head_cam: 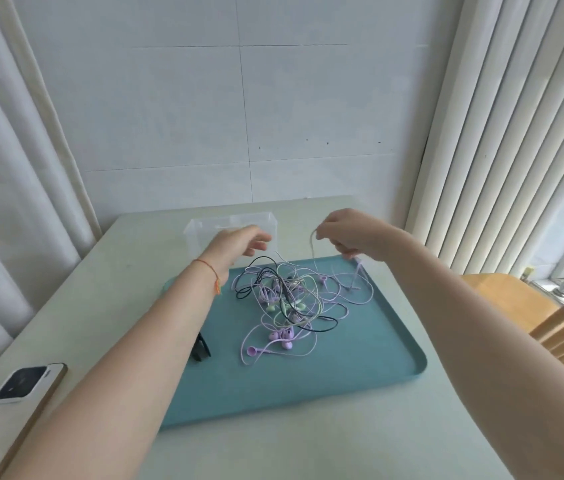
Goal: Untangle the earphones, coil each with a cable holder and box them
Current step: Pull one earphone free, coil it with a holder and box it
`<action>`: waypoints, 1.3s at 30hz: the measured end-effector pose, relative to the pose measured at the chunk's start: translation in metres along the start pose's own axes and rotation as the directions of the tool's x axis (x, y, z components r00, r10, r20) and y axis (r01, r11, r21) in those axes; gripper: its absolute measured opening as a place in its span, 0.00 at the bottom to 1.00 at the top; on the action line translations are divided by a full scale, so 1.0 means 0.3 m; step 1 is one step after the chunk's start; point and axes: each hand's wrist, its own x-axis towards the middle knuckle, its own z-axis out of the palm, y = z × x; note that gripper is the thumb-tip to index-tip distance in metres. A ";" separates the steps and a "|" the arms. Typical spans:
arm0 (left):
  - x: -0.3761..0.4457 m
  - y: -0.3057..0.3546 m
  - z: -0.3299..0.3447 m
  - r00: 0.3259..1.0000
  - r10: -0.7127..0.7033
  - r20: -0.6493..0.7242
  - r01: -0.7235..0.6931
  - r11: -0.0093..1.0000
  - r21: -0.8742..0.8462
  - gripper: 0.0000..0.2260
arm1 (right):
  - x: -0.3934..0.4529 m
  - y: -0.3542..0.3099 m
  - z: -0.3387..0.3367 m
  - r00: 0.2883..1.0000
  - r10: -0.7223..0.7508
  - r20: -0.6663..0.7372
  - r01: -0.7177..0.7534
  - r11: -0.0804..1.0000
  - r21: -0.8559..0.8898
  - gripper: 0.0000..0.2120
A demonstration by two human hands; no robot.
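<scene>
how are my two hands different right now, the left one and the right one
The right hand is closed, pinching a pale cable lifted above the tray; the left hand is open and holds nothing. The left hand hovers in front of the clear box, the right over the tray's far right corner. Both are raised beyond the tangled earphones.

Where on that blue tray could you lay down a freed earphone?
The near part of the tray is bare, between the earphone tangle and its front rim. The far middle is crowded with cables, and black holders sit by the left edge.
</scene>
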 end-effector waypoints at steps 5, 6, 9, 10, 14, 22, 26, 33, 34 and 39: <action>-0.022 0.068 0.089 0.975 0.177 0.137 -0.175 0.984 -0.031 0.10 | -0.019 -0.076 0.059 0.983 -0.137 0.123 0.134 0.990 0.035 0.07; -0.018 0.074 0.097 0.970 0.202 0.134 -0.198 0.979 -0.047 0.07 | -0.022 -0.079 0.062 0.979 -0.179 0.095 0.180 0.984 0.000 0.08; -0.009 0.076 0.100 0.968 0.238 0.084 -0.240 0.971 0.018 0.04 | -0.016 -0.057 0.058 0.977 -0.212 -0.033 0.214 0.975 0.058 0.04; -0.003 0.069 0.097 0.970 0.237 0.057 -0.240 0.970 0.045 0.05 | -0.013 -0.048 0.054 0.977 -0.204 -0.064 0.208 0.975 0.076 0.07; 0.028 0.028 0.078 0.969 0.143 -0.204 -0.150 0.988 -0.023 0.06 | -0.008 -0.002 0.025 0.985 -0.168 -0.044 0.158 0.971 -0.179 0.07; 0.062 -0.102 -0.031 0.977 -0.103 -0.185 0.209 0.610 0.764 0.13 | 0.043 0.074 0.001 0.963 -0.156 -0.220 0.100 0.964 -0.246 0.07; 0.036 -0.028 -0.024 0.980 0.057 -0.191 0.145 0.453 0.880 0.24 | 0.035 0.022 0.030 0.946 -0.274 -0.172 0.239 0.951 -0.198 0.04; -0.032 0.131 0.056 0.936 0.335 0.108 -0.351 0.873 0.340 0.23 | 0.027 -0.059 0.089 0.896 -0.427 -0.121 0.395 0.891 -0.223 0.03; -0.031 0.136 0.069 0.946 0.296 0.133 -0.324 0.886 0.331 0.18 | 0.025 -0.066 0.097 0.889 -0.439 -0.129 0.404 0.886 -0.228 0.04; -0.004 0.109 0.073 0.971 0.180 0.160 -0.233 0.872 0.431 0.19 | 0.001 -0.054 0.101 0.908 -0.402 -0.114 0.371 0.901 -0.224 0.11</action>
